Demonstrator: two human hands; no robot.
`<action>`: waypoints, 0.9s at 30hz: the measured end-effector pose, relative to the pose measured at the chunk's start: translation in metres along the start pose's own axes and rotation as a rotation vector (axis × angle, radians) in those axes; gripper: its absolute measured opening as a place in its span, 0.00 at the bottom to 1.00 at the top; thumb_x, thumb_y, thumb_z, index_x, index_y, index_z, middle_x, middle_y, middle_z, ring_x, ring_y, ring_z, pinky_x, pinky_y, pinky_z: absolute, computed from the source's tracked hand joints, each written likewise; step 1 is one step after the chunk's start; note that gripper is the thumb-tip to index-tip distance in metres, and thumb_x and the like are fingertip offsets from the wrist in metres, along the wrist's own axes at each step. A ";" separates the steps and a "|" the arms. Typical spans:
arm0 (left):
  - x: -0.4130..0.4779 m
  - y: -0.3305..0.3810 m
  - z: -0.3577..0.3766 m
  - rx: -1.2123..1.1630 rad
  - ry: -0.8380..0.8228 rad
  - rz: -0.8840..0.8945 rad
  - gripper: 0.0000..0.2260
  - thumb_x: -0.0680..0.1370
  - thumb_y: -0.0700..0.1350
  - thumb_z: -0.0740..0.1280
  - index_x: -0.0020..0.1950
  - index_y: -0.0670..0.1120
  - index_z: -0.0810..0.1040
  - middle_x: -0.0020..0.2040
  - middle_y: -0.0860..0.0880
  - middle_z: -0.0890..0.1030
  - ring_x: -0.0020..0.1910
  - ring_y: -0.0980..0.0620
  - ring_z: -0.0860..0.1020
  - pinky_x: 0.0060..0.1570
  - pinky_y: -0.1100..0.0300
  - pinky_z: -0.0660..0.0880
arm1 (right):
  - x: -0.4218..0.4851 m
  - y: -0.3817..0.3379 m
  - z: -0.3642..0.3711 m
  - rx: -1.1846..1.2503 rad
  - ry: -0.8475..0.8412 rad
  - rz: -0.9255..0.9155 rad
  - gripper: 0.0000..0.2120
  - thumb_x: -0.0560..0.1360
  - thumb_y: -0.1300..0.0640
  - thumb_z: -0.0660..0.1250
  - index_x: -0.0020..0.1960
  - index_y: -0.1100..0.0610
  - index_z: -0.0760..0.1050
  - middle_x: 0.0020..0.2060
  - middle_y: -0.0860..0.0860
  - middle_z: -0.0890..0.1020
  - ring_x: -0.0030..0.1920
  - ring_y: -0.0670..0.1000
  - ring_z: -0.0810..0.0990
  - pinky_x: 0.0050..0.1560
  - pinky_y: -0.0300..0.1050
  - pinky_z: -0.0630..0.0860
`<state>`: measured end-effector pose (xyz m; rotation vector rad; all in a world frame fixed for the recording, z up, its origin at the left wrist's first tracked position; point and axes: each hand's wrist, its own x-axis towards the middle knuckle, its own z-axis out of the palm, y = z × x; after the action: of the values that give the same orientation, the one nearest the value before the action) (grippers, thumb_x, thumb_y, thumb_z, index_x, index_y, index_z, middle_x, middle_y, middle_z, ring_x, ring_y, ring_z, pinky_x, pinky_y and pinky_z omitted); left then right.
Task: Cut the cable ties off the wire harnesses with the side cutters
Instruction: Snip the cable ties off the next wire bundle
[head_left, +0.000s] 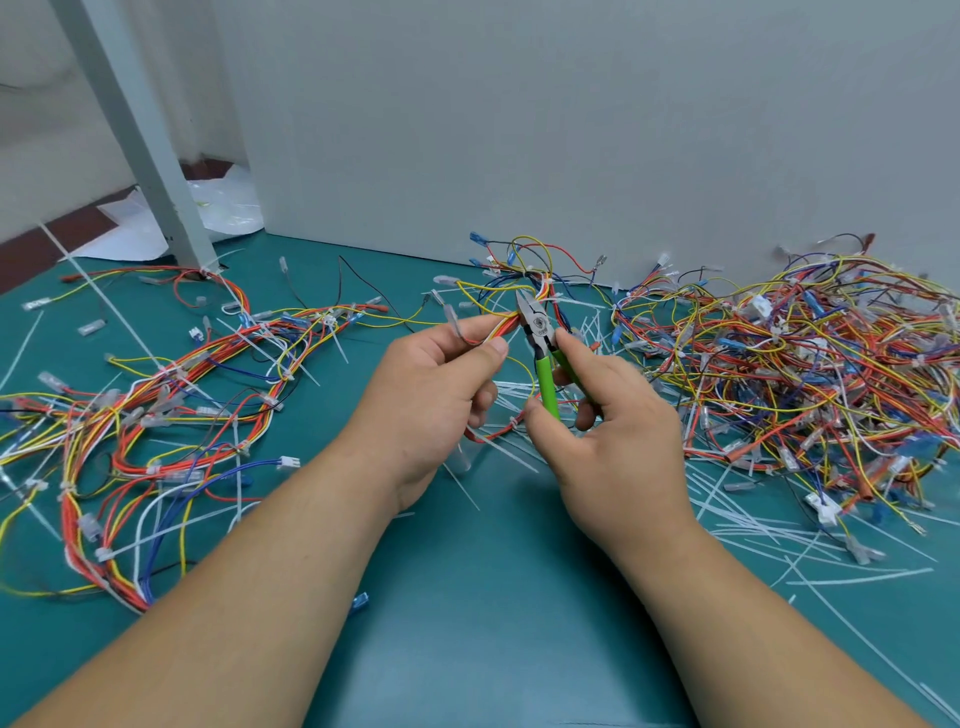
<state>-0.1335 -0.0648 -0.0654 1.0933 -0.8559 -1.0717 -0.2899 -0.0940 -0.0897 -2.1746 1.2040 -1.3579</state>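
Right hand (613, 415) grips side cutters (543, 353) beside left-held harness (506, 325).

Even, soft overhead light; faint shadows under the forearms. Sharp at centre, wide-angle bending and slight blur toward the edges.

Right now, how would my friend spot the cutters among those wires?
Look at the middle of the green table, left of the big wire heap. There the right hand grips the side cutters. They alone have bright green handles and metal tips.
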 end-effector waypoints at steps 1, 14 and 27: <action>0.000 0.000 0.000 -0.011 -0.004 0.000 0.07 0.81 0.39 0.67 0.54 0.49 0.82 0.33 0.51 0.73 0.28 0.55 0.69 0.27 0.64 0.66 | 0.000 0.000 0.000 0.005 -0.002 0.002 0.29 0.71 0.56 0.75 0.71 0.52 0.77 0.46 0.46 0.80 0.40 0.47 0.74 0.45 0.30 0.69; 0.000 0.002 0.001 -0.106 -0.027 -0.013 0.05 0.82 0.40 0.66 0.53 0.48 0.81 0.35 0.52 0.75 0.24 0.57 0.67 0.23 0.66 0.63 | 0.002 0.001 0.001 0.010 -0.003 -0.039 0.28 0.71 0.56 0.74 0.71 0.53 0.78 0.43 0.38 0.76 0.41 0.38 0.74 0.45 0.25 0.66; -0.001 0.004 0.000 -0.072 -0.016 -0.030 0.05 0.82 0.42 0.66 0.54 0.49 0.81 0.35 0.52 0.76 0.24 0.57 0.68 0.23 0.66 0.63 | 0.004 0.005 0.002 0.091 -0.021 0.010 0.26 0.72 0.57 0.74 0.70 0.50 0.78 0.40 0.32 0.75 0.37 0.43 0.73 0.41 0.29 0.66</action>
<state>-0.1329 -0.0630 -0.0620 1.0412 -0.8094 -1.1291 -0.2901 -0.1008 -0.0917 -2.1119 1.1211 -1.3554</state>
